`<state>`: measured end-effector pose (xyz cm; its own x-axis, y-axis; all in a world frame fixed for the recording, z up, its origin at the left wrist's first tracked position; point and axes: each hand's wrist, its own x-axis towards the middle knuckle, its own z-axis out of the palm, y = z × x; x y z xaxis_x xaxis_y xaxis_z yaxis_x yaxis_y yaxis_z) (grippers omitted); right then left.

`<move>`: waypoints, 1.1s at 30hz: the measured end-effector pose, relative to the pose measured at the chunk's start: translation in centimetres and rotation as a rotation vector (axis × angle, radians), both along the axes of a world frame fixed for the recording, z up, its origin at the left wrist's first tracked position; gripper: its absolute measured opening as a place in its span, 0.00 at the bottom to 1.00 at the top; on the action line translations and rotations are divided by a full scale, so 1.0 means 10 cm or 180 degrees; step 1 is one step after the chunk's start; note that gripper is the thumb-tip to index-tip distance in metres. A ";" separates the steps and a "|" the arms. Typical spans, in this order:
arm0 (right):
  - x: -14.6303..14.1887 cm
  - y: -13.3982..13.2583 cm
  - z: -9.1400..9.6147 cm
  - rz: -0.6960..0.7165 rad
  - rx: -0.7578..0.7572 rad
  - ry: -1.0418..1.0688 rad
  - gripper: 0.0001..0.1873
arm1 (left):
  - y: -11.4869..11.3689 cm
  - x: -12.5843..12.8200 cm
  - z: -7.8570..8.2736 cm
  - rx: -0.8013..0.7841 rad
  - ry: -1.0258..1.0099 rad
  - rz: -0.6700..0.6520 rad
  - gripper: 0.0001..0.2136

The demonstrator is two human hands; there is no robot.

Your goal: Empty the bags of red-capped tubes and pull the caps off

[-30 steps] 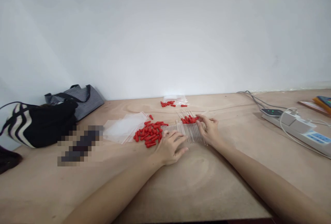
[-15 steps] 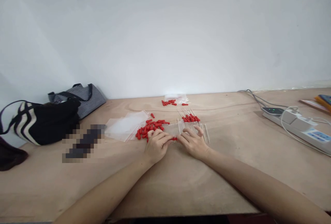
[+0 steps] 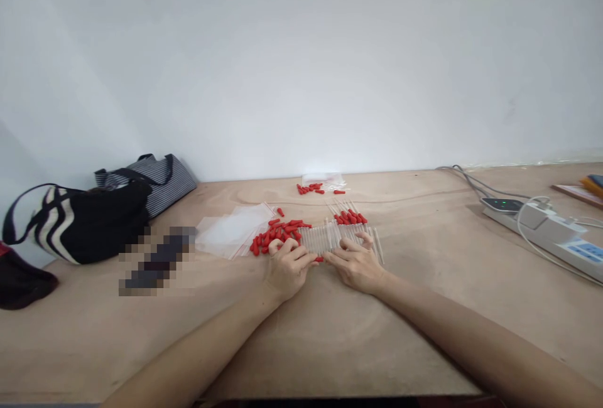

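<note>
My left hand (image 3: 289, 270) is closed in a pinch around one end of a red rubber bulb (image 3: 319, 259), just above the table. The fingertips of my right hand (image 3: 360, 267) are pinched at the bulb's other end; whatever lies inside that pinch is hidden. Beyond both hands, thin clear tubes (image 3: 315, 240) lie side by side in a row. A heap of loose red bulbs (image 3: 282, 232) is left of this row, touching or close to my left hand. Behind my right hand lie several tubes fitted with red bulbs (image 3: 349, 216).
Clear zip bags (image 3: 235, 229) lie left of the heap. Farther back are more red bulbs (image 3: 308, 188) by a small clear bag (image 3: 324, 179). Black and striped bags (image 3: 98, 220) stand at left, with a blurred dark object (image 3: 157, 260) nearby. A power strip (image 3: 541, 226) with cables sits at right.
Both hands have come slightly nearer to me with the red bulb, and a little more of the tube row shows. The view has shifted slightly.
</note>
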<state>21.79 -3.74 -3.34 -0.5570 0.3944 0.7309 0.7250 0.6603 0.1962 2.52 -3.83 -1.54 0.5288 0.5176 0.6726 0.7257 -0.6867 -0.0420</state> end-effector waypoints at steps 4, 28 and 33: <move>-0.01 -0.02 0.00 -0.0046 -0.0175 0.0048 0.11 | -0.02 0.01 0.01 0.0082 0.0114 0.0067 0.08; 0.17 0.14 0.36 -0.0582 -0.2351 0.1243 0.16 | 0.30 -0.46 0.27 0.0145 -0.0739 0.1225 0.09; -0.11 0.36 0.44 -0.1480 -0.2758 0.1498 0.14 | 0.38 -0.46 0.16 -0.0560 -0.0790 0.1675 0.09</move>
<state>20.68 -0.15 1.11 0.0425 0.9780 0.2041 0.8202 0.0825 -0.5662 -2.09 0.00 0.07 0.0100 0.7815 0.6238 0.9432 -0.2145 0.2535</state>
